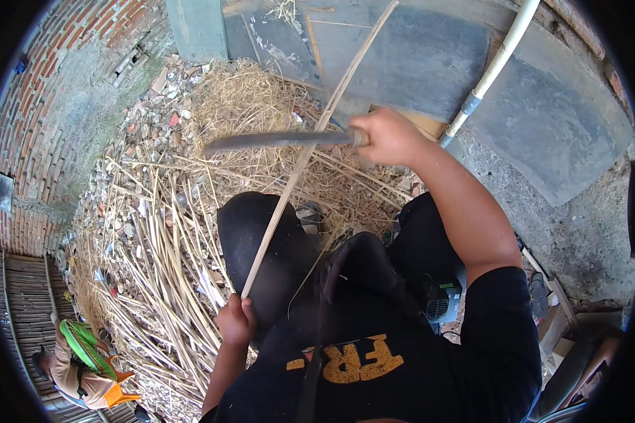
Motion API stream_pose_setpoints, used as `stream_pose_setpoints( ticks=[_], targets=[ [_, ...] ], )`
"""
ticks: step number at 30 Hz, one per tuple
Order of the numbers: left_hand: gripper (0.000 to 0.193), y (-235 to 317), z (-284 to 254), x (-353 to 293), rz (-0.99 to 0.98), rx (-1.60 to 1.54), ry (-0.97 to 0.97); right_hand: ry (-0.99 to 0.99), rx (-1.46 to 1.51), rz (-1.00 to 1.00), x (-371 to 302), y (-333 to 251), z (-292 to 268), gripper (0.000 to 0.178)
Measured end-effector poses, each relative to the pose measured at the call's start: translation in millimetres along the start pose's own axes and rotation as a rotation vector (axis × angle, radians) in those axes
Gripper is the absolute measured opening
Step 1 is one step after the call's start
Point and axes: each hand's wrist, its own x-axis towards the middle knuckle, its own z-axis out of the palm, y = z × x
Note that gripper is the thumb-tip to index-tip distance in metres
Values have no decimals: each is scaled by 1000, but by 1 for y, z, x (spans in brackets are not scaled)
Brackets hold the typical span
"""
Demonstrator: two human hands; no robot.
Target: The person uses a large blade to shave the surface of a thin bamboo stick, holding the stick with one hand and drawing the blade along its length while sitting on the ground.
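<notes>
A long, pale bamboo strip (278, 210) slants from my lap up toward the far wall. My left hand (236, 321) grips its near end, with the thumb up against it. In my right hand (388, 136) is the wooden handle of a machete (268, 141), slightly blurred. Its dark blade points left and lies across the strip about midway along; whether it touches the wood I cannot tell. Beneath the blade spreads a heap of fine bamboo shavings (236, 99).
Many split bamboo strips (169, 261) lie on the rubble at left. A white pipe (497, 67) leans by grey panels (430, 56) ahead. Another person (81, 366) sits at lower left near a woven bamboo screen (21, 303). Beside my right leg is a small grey device (443, 303).
</notes>
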Motion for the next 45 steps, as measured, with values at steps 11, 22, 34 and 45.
stream_pose_setpoints(
  ticks=[11,22,34,45],
  targets=[
    [30,1,-3,6,29,6,40,35,-17,136,7,23,-11,35],
    [33,2,-1,12,5,-60,-16,-75,22,73,7,22,7,29],
    [37,2,-7,14,1,-130,-61,-196,16,35,9,-9,3,23],
    [32,2,-5,6,26,-57,-8,-167,-214,-141,3,-34,8,26]
  ],
)
